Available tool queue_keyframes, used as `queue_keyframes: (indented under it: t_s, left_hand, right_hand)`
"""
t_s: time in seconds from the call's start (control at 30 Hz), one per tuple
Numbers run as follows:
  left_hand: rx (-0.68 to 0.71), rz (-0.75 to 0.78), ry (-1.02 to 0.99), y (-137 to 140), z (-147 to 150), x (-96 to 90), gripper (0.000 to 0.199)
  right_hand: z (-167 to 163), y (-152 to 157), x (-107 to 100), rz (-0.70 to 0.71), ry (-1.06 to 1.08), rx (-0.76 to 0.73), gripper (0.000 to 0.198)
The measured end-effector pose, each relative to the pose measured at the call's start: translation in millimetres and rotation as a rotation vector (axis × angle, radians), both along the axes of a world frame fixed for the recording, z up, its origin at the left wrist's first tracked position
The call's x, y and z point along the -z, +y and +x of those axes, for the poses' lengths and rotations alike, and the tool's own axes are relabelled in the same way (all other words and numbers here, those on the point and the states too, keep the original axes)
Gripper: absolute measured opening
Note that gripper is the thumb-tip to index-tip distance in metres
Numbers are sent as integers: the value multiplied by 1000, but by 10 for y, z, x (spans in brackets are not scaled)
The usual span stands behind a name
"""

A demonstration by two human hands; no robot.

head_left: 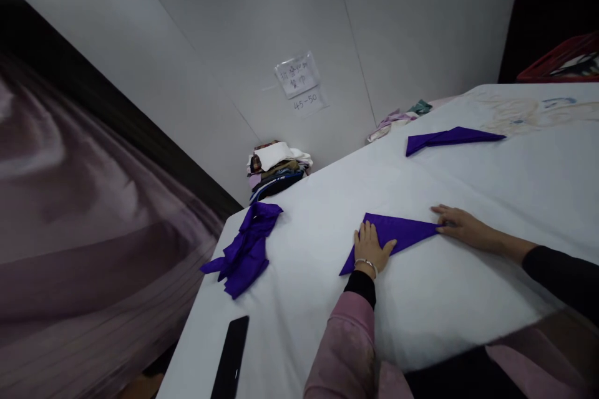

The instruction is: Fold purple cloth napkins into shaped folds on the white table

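Your folded purple cloth [406,229] lay right of the crumpled cloth [249,254]. Your left hand [372,249] pressed it, fingers spread; right hand [463,228] touched its tip, grip unclear. Uneven tugging could've skewed the fold.

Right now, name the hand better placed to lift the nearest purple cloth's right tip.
Probably the right hand: it touches that tip; the left hand lies farther left on the cloth.

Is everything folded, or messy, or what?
Middle purple cloth: folded, flat
Far purple cloth: folded narrow
Left purple cloth: crumpled
Left fabric pile: stacked
Lilac fabric: rumpled
White cover: spread, wrinkled
Black slab: lying flat
Paper sign: stuck up
Left hand: on middle purple cloth
Right hand: at that cloth's tip
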State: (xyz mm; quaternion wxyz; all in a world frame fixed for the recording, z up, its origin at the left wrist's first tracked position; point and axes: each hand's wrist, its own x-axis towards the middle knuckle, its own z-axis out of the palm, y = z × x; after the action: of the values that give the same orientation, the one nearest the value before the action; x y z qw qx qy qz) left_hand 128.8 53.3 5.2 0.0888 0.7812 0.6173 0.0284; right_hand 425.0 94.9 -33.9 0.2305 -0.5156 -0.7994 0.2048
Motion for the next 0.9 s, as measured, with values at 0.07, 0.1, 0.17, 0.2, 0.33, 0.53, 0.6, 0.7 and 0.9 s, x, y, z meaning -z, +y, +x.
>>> queue_keyframes:
  t_s: [0.07,0.1,0.17,0.2,0.33,0.53,0.6,0.7,0.9]
  left_hand:
    - [-4,-7,15,6,2,1,91]
    - [-6,-9,20,10,4,0,90]
    - [-9,-11,22,9,12,-7,90]
    - [-11,-13,22,1,18,-13,89]
    - [-28,-54,29,-100,56,-35,88]
    - [-41,-30,7,-299,119,8,90]
    - [-43,-1,3,-316,119,32,89]
    - [-18,20,19,-306,105,58,83]
    - [55,26,18,-305,111,58,67]
  right_hand:
    - [-19,-4,-37,-12,15,-5,42]
    - [-33,-11,-62,-20,25,-4,43]
    - [-61,-36,-109,-29,44,2,42]
    - [-68,-51,-126,-32,54,10,41]
    - [3,-94,-129,-45,67,22,38]
    - [-39,-89,-60,47,-127,75,41]
    - [-333,-160,-92,124,-127,44,50]
    - [-946,-323,-200,110,-67,-229,62]
    - [-1613,-306,-330,-27,-46,-528,72]
